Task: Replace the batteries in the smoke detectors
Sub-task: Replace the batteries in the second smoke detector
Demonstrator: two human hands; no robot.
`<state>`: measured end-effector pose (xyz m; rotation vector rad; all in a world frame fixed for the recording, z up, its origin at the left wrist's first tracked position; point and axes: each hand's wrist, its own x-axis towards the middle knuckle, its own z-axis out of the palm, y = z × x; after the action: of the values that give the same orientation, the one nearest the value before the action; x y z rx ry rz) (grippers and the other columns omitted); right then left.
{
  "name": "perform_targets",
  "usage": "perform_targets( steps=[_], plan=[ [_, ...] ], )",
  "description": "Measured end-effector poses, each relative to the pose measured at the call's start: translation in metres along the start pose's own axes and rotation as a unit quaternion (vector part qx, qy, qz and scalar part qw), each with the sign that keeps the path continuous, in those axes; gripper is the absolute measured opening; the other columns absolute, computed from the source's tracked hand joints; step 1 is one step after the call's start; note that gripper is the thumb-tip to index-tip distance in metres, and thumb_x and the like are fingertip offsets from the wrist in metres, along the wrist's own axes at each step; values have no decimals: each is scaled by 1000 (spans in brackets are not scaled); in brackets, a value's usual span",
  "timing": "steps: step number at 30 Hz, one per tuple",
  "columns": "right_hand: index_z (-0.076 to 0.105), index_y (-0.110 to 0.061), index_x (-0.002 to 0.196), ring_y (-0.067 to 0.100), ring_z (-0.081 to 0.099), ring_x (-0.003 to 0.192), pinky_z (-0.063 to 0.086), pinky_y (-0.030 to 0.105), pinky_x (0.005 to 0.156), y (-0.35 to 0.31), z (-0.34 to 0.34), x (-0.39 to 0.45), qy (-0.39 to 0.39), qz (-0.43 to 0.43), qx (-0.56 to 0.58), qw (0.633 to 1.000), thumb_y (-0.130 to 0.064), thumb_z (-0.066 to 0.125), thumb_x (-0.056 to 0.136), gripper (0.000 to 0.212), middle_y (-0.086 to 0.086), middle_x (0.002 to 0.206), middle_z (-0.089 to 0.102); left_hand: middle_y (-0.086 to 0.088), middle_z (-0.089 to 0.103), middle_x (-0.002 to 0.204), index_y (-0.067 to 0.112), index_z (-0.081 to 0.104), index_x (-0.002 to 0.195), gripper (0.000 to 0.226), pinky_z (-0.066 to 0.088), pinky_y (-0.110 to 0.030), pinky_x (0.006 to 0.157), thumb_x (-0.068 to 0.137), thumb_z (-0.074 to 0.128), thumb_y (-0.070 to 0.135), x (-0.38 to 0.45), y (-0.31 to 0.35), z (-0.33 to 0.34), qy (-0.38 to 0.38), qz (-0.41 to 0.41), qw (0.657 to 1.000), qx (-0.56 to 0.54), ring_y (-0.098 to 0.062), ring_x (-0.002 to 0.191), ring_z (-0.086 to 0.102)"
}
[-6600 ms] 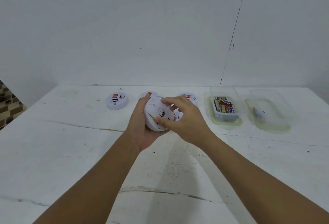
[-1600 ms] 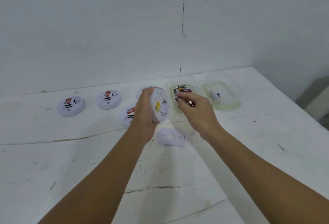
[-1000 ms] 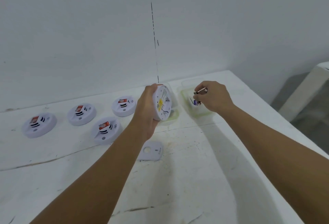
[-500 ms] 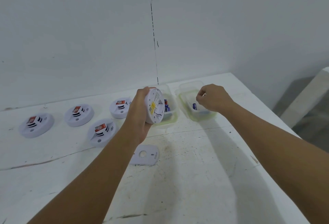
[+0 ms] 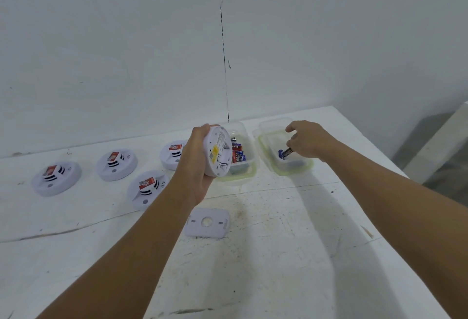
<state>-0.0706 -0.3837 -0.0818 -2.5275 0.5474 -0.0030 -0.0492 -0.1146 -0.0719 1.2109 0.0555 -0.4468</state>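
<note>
My left hand grips a white round smoke detector, tilted on edge with its opened back and yellow label facing right. Its detached white backplate lies flat on the table below. My right hand reaches into the right clear container. A dark battery sits tilted at its fingertips, beside a blue battery. The fingers are partly spread, and I cannot tell whether they still pinch the dark battery. The left clear container holds several red and blue batteries.
Several more white smoke detectors sit face up at the left: one, another, a nearer one and one partly behind my left wrist. The white table meets a white wall behind; its right edge drops to the floor.
My right hand has lowered from above the right container into it, bringing the dark battery down beside the blue one. My left hand still holds the detector in about the same place.
</note>
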Motion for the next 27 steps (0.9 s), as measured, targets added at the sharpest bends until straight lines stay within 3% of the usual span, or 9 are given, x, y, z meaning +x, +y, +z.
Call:
perform_targets(
  steps=[3, 7, 11, 14, 18, 22, 27],
  plan=[
    [54, -15, 145, 24, 60, 115, 51, 37, 99, 1, 1, 1, 25, 4, 7, 1000, -12, 58, 101, 44, 5, 137, 60, -3, 75, 114, 26, 72, 122, 37, 57, -34, 77, 100, 53, 49, 0, 2, -5, -1, 0, 1000, 0, -22, 104, 71],
    [60, -15, 136, 27, 67, 107, 56, 41, 94, -4, 3, 3, 63, 1, 44, 997, -10, 56, 100, 36, 7, 123, 66, -2, 75, 109, 25, 71, 118, 34, 55, -33, 76, 101, 52, 48, 3, 6, -11, -4, 0, 1000, -3, -23, 103, 70],
    [66, -17, 121, 30, 73, 94, 60, 37, 73, -18, 7, -1, 69, -26, 71, 995, -8, 50, 99, 28, 4, 110, 70, 0, 75, 104, 25, 71, 120, 35, 56, -31, 68, 100, 54, 48, 6, 9, -18, 3, -1, 1000, -9, -21, 97, 70],
    [70, -18, 110, 25, 74, 90, 54, 28, 58, -35, 13, -3, 59, -60, 68, 994, -12, 56, 100, 17, 1, 104, 72, 1, 75, 102, 26, 72, 115, 33, 55, -32, 71, 100, 54, 49, 12, 10, -25, 10, -5, 1000, -17, -21, 99, 69],
    [72, -19, 99, 19, 72, 86, 52, 26, 63, -61, 27, -3, 59, -116, 60, 990, -16, 60, 100, 12, -4, 96, 73, 5, 76, 84, 27, 73, 102, 27, 53, -34, 78, 101, 53, 46, 18, 9, -36, 6, -11, 999, -37, -22, 96, 68],
    [74, -20, 100, 4, 61, 80, 40, 12, 63, -81, 40, 2, 33, -155, 29, 987, -17, 64, 100, 10, -11, 89, 65, 1, 75, 93, 24, 71, 115, 32, 54, -36, 83, 98, 57, 48, 24, 7, -47, 22, -16, 998, -49, -25, 100, 68],
    [79, -20, 100, 14, 66, 97, 50, 28, 81, -92, 53, 12, -29, -165, -37, 985, -18, 70, 95, 10, -8, 99, 71, -4, 74, 108, 20, 68, 128, 42, 55, -43, 95, 98, 57, 49, 31, 5, -56, 32, -24, 997, -62, -28, 105, 68]
  ],
)
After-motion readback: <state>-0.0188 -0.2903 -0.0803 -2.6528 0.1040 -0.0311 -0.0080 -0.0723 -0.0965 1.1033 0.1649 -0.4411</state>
